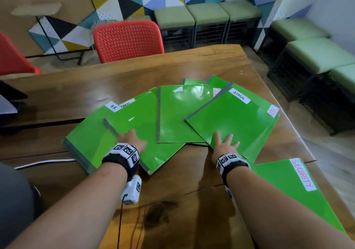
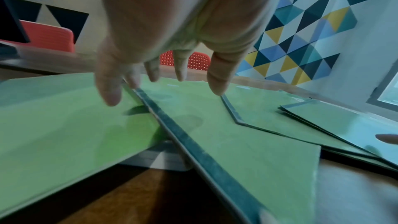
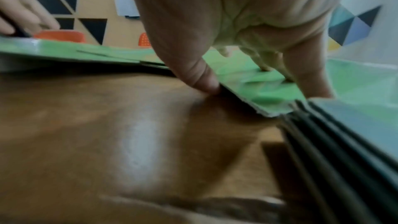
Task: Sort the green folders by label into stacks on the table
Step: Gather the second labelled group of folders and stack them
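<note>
Person, seen from above: both forearms bare, no sleeves visible.
Left wrist band (image 1: 122, 155): black strap carrying a ring of white blocks printed with black-and-white square markers.
Left camera unit (image 1: 132, 190): white boxy housing slung under the wrist, one square marker on its side, thin black cable (image 1: 120, 218) trailing toward the near edge.
Right wrist band (image 1: 231, 162): same black strap with white marker blocks.
Grey garment (image 1: 13, 200) at near left.
</note>
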A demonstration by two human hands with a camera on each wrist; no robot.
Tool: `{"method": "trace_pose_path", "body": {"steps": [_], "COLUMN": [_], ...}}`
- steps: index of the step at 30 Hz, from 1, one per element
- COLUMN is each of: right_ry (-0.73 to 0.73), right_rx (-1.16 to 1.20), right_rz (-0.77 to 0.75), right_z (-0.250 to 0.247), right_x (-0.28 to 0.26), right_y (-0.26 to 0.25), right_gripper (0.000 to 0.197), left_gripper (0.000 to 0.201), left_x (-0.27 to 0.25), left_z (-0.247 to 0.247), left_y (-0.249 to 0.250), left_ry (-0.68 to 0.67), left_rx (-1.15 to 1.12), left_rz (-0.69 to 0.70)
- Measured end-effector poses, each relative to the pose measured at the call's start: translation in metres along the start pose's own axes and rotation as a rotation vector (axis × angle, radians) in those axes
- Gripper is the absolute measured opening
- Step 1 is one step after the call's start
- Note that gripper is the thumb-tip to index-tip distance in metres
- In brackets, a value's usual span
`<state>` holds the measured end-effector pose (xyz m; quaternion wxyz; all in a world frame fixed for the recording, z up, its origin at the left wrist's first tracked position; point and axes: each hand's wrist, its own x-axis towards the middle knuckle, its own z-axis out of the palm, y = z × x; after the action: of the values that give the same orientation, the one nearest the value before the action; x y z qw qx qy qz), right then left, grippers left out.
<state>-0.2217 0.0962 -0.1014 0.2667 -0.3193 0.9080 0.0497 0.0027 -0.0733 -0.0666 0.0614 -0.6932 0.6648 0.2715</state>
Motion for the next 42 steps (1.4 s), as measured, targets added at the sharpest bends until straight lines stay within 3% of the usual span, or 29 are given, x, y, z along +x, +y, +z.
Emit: {"method": "trace_pose_path", "body": {"steps": [3,8,13,15,18,21,23,26,29,32,34,39,42], "right_ry": [-0.027,0.128,-0.038,-0.096,0.069,0.223,0.171,0.106,0.069,0.015,0.03,-0.017,-0.077], "right_rx": [-0.104,-0.109,-0.224,-0.222,0.004,0.213,0.305,0.354,0.387,0.517,0.649,0.942,0.91], "right_rz": [-0.017,-0.199,-0.558,-0.623,-0.492,-0.138,0.09,0.234,0.282,0.284,0.228,0.067,-0.03], "right_z": [0.004,-0.002,-0.005,-0.003,-0.01,-0.023,-0.031,-0.039,-0.041,-0.042,-0.046,-0.063,-0.061], "right_x": [0.003,0.007,-0.001,-0.002,0.004,0.029,0.049,0.07,0.082,0.086,0.087,0.071,0.047], "right_y": [0.0,-0.012,-0.043,-0.05,-0.054,-0.047,-0.04,-0.04,-0.049,-0.054,-0.054,-0.041,-0.042], "right_gripper": [0.092,0.081,0.087,0.083,0.072,0.066,0.08,0.094,0.091,0.059,0.047,0.053,0.057], "left_gripper": [0.081,0.094,0.094,0.092,0.091,0.101,0.11,0.111,0.095,0.069,0.065,0.059,0.065], "left_x": [0.014,0.028,0.027,0.028,0.03,0.035,0.038,0.047,0.054,0.053,0.053,0.048,0.03], "left_z": [0.006,0.014,0.007,0.005,0.002,-0.002,-0.008,-0.013,-0.011,-0.008,-0.007,-0.014,-0.016], "left_y": [0.002,-0.005,-0.012,-0.018,-0.023,-0.024,-0.022,-0.015,-0.004,0.006,0.004,-0.011,-0.01], "left_ry": [-0.022,0.005,0.022,0.03,0.071,0.083,0.031,-0.092,-0.115,-0.056,-0.04,0.001,-0.108], "left_rx": [0.011,-0.076,-0.293,-0.332,-0.451,-0.517,-0.507,-0.523,-0.646,-0.708,-0.645,-0.668,-0.841], "left_rz": [-0.081,-0.15,-0.136,-0.067,0.025,0.12,0.139,0.124,0.109,0.044,0.011,-0.074,-0.112]}}
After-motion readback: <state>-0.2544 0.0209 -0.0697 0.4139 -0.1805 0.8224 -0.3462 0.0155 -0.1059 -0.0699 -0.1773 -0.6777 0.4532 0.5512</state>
